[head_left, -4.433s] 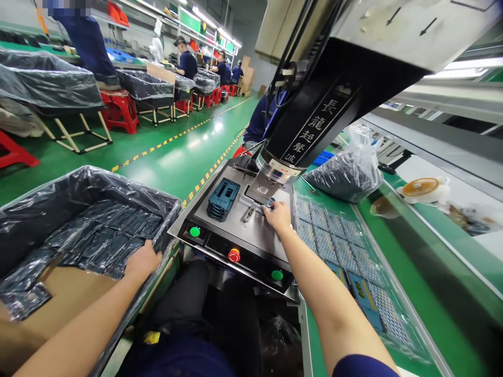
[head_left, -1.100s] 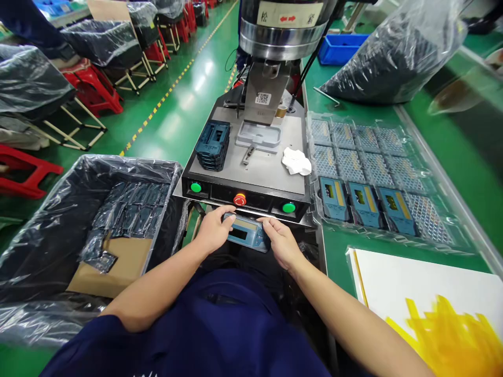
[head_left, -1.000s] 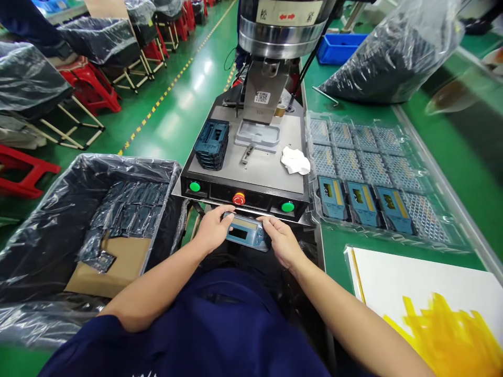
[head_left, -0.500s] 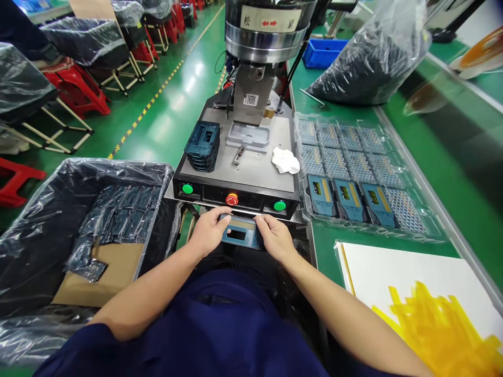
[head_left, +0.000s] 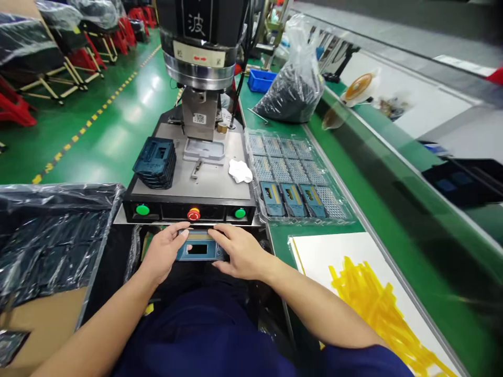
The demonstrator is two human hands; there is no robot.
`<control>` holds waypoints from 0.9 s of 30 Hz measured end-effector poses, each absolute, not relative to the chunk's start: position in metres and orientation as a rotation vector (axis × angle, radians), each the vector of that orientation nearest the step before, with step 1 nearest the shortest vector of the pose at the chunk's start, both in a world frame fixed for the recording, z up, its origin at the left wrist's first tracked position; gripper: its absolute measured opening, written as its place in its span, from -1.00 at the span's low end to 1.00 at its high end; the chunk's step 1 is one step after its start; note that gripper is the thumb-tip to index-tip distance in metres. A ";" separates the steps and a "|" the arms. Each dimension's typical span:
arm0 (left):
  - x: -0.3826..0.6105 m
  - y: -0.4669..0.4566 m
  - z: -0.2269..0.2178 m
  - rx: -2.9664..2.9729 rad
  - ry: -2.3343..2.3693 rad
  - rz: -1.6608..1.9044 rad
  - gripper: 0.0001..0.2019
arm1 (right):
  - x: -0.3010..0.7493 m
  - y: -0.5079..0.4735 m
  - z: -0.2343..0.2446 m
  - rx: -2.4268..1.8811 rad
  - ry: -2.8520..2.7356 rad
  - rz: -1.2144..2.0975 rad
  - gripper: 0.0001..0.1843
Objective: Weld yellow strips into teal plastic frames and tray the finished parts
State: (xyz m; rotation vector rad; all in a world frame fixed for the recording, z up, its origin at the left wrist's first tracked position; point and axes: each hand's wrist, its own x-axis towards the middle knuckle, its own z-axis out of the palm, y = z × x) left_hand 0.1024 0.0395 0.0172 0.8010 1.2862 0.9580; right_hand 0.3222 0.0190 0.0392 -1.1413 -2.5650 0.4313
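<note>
Between my two hands is a blue plastic faceplate [head_left: 202,250] with a dark rectangular window and a tan strip along its far edge. My left hand [head_left: 163,251] pinches its left end, thumb on top. At the right end, my right hand [head_left: 239,251] grips it with fingers on the far edge and thumb at the near edge. The piece is held low, just in front of the press machine's front panel [head_left: 208,212]. Above on the machine bed sit a stack of dark blue faceplates [head_left: 156,163] and a grey fixture [head_left: 204,150] under the metal press head [head_left: 199,112].
A clear tray [head_left: 298,175] to the right holds three similar faceplates in its near row. Yellow strips [head_left: 373,298] lie on a white board [head_left: 322,246]. A plastic-lined bin [head_left: 98,230] with wrapped parts stands left. A white cloth [head_left: 239,171] rests on the bed.
The view has turned to the right, so everything sits further left. My right hand has shifted its grip, its fingers now reaching further over the faceplate's far edge.
</note>
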 end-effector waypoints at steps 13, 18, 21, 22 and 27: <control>0.041 0.049 -0.001 0.736 1.459 1.110 -0.45 | 0.537 0.081 0.043 -2.251 -1.361 -0.169 -0.30; 0.045 0.047 -0.007 0.721 1.451 1.081 -0.46 | 0.607 0.066 0.036 -2.626 -1.009 -0.115 -0.19; 0.051 0.049 -0.006 0.734 1.446 1.063 -0.44 | 0.623 0.059 0.032 -2.715 -0.965 -0.048 -0.17; 0.053 0.050 -0.004 0.745 1.443 1.057 -0.44 | 0.627 0.058 0.030 -2.732 -0.972 -0.025 -0.18; 0.056 0.053 0.008 0.840 1.449 1.040 -0.43 | 0.637 0.059 0.019 -2.701 -1.076 -0.016 -0.28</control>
